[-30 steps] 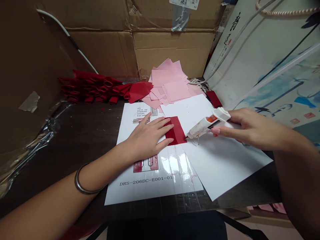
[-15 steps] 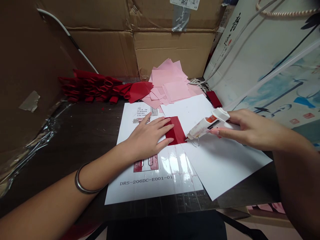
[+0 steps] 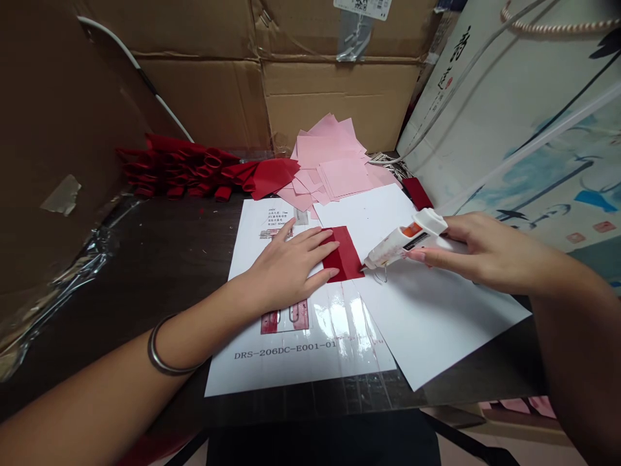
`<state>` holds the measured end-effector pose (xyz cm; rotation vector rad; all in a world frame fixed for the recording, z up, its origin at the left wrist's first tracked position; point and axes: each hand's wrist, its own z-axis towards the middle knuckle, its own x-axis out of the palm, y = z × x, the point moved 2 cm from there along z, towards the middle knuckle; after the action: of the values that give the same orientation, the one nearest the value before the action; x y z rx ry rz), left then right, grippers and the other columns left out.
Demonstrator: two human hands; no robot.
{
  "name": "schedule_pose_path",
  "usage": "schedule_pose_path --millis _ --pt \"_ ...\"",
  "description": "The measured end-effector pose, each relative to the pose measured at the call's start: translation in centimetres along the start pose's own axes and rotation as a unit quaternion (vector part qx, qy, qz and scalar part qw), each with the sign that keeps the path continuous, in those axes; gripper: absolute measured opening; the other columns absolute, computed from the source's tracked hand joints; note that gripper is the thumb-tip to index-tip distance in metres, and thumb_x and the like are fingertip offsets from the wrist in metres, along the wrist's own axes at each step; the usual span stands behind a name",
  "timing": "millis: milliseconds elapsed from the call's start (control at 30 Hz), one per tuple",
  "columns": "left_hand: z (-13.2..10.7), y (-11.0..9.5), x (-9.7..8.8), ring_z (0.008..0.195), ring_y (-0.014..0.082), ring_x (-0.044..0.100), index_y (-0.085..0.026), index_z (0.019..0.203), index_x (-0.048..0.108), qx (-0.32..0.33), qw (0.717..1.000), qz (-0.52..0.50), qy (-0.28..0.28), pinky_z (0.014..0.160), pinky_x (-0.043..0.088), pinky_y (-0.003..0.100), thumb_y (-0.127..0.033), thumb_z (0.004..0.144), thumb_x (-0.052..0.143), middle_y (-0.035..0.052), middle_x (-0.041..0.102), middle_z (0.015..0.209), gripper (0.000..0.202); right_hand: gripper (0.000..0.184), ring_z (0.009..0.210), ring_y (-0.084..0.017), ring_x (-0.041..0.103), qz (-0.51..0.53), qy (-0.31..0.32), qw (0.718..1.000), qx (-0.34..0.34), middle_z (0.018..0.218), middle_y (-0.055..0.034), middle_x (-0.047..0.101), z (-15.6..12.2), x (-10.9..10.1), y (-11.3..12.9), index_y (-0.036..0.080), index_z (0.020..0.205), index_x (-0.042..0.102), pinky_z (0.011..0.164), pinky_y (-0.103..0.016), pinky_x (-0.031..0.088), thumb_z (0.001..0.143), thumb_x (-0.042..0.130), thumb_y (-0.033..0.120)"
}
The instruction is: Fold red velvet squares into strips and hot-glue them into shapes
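Head: glue gun (image 3: 402, 241) in right hand (image 3: 490, 254)

Left: my left hand (image 3: 286, 268), fingertips on a rectangular swatch (image 3: 345, 255), both on a laminated printed sheet (image 3: 301, 362). Right: my right hand (image 3: 490, 252), holding a plastic hot glue gun (image 3: 400, 241) above a loose paper sheet (image 3: 436, 323). Behind: scattered paper squares (image 3: 330, 162), before a corrugated cardboard box (image 3: 339, 97).

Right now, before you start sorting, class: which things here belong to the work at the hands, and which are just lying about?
In use: right hand holding a hot glue gun; left hand on a red rectangular piece; white sheet.

Lying about: pink paper squares; folded red pieces; cardboard box.
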<state>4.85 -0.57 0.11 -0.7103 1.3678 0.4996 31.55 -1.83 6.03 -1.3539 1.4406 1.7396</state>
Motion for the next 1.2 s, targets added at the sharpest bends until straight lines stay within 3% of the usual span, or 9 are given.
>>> schedule_pose_path --millis 100,367,1200 --pt "0.05 0.00 -0.02 0.145 0.0231 0.031 -0.022 0.143 0.045 0.000 1.000 0.000 0.001 0.120 0.007 0.055 -0.049 0.100 0.032 0.0075 0.040 0.153 0.052 0.043 0.055 -0.018 0.050 -0.025 0.024 0.999 0.002 0.061 -0.0017 0.057 0.10 0.07 0.01 0.022 0.078 0.061 0.052 -0.034 0.035 0.086 0.054 0.063" --pt "0.12 0.07 -0.07 0.144 0.0244 0.032 -0.022 0.143 0.045 0.003 1.000 -0.001 0.002 0.120 0.008 0.054 -0.047 0.100 0.032 0.0072 0.040 0.153 0.051 0.044 0.051 -0.018 0.047 -0.026 0.001 1.000 -0.005 0.056 -0.0011 0.051 0.25 0.23 0.06 0.024 0.064 0.047 0.049 -0.035 0.029 0.085 0.055 0.062" --pt "0.20 -0.09 -0.13 0.143 0.0249 0.034 -0.020 0.140 0.049 0.003 1.000 0.004 0.000 0.120 0.009 0.053 -0.047 0.099 0.035 0.0079 0.042 0.152 0.050 0.041 0.054 -0.019 0.048 -0.032 -0.020 0.999 -0.011 0.060 -0.0012 0.053 0.56 0.69 0.02 0.025 0.073 0.050 0.052 -0.035 0.027 0.086 0.052 0.064"
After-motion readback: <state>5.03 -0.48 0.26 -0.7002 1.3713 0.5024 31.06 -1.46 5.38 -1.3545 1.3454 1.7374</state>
